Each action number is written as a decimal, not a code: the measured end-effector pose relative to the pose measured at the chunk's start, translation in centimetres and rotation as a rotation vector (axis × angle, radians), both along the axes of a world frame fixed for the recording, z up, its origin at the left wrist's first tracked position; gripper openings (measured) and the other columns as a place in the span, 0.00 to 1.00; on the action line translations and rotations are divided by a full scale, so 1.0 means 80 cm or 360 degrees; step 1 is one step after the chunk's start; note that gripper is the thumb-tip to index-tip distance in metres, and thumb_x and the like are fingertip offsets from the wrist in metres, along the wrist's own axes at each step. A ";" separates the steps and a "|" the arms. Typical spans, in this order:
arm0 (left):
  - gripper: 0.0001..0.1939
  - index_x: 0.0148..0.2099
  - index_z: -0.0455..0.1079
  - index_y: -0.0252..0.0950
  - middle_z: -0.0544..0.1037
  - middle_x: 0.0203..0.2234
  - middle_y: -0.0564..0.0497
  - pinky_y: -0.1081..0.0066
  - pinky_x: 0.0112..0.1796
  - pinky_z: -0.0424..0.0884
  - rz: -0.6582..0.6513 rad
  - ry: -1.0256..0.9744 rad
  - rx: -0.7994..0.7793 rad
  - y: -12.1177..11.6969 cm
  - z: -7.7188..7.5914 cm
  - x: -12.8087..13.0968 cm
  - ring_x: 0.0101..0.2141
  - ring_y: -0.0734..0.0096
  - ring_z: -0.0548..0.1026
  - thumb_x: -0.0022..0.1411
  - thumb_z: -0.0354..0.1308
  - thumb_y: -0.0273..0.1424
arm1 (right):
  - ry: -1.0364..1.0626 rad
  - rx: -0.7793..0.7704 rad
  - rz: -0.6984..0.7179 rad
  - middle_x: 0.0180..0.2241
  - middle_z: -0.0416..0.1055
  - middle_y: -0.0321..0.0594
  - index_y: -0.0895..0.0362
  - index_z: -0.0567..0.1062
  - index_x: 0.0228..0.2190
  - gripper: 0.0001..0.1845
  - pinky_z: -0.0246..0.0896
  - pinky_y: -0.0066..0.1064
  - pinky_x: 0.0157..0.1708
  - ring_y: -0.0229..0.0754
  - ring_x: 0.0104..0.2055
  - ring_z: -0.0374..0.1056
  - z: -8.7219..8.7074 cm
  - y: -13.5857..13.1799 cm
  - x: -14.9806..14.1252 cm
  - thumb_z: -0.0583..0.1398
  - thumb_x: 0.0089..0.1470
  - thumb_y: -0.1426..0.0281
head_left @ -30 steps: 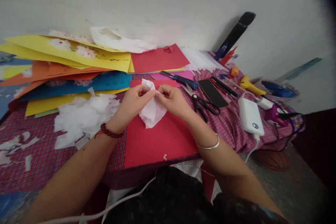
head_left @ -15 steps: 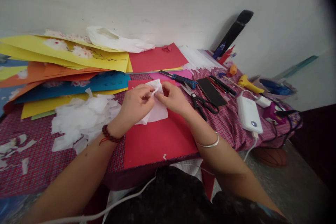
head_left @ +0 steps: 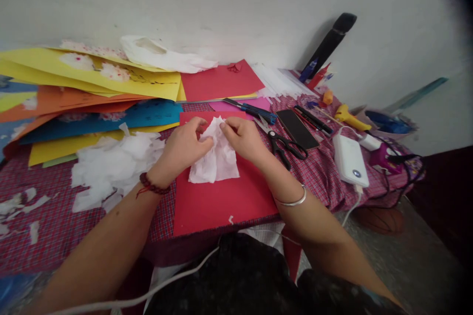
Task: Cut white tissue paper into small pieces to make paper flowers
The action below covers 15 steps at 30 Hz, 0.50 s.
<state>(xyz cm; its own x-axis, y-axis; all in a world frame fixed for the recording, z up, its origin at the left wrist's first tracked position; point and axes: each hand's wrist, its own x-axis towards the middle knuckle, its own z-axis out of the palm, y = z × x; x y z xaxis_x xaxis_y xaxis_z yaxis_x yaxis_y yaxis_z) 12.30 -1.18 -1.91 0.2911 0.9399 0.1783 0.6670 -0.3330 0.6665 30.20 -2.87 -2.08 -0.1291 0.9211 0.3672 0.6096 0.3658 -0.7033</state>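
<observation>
Tissue [head_left: 215, 165] is lying over red paper [head_left: 221, 206], centre frame; the right hand [head_left: 246, 140] is pinching its edge, the left hand [head_left: 185, 144] is overlapping it, fingers parted.

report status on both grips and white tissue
Right grip pinches white tissue, left grip open at its edge. Tissue creased, over red sheet. Scissors right, not in the way.
</observation>
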 end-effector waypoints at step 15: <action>0.08 0.28 0.56 0.39 0.63 0.21 0.57 0.68 0.27 0.54 -0.0115 -0.0079 0.0155 -0.016 0.006 0.013 0.24 0.73 0.61 0.54 0.54 0.27 | -0.0225 -0.0061 -0.0023 0.27 0.65 0.33 0.54 0.64 0.29 0.06 0.46 0.31 0.30 0.39 0.29 0.58 0.005 -0.004 -0.002 0.59 0.52 0.70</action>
<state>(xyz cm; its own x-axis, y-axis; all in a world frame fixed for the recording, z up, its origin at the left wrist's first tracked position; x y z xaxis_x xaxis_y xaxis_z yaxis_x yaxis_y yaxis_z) 13.33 -2.45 -1.39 0.3458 0.8944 0.2838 0.6058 -0.4438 0.6604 30.00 -3.23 -1.68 -0.1637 0.9362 0.3109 0.7085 0.3309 -0.6234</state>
